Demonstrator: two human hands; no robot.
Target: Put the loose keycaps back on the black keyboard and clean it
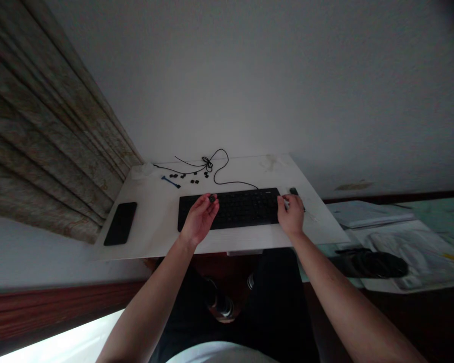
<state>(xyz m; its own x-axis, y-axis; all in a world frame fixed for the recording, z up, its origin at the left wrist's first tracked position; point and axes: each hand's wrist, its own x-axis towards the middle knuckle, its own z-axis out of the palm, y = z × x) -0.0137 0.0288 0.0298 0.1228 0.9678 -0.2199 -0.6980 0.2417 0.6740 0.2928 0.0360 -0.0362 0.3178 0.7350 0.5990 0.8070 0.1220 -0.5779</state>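
Black keycap (212, 198) getting pinched between thumb and fingertips of the left hand (200, 220), grip almost fully closed on it, palm tilting up, wrist hovering just over the black keyboard (229, 209). Right hand (292, 216) curling at the keyboard's right end, fingers bunching around something small and pale, too small to tell if it's actually gripped. Dark slim gadget (294, 191) lying just past those fingers. Keyboard sitting flat and square on a white desk (318, 227), front edge of the desk running close by. Loose black keycaps (183, 176) lying scattered behind it, next to a blue tool (170, 181) and a looping black cable (215, 171) trailing to the keyboard's back edge. Black phone (120, 223) lying well off to the left, plenty of open desk in between. Curtain (49, 136) hanging past the left side, papers (371, 214) spreading out beyond the right side. Both bare forearms reaching in from below, elbows out wide.
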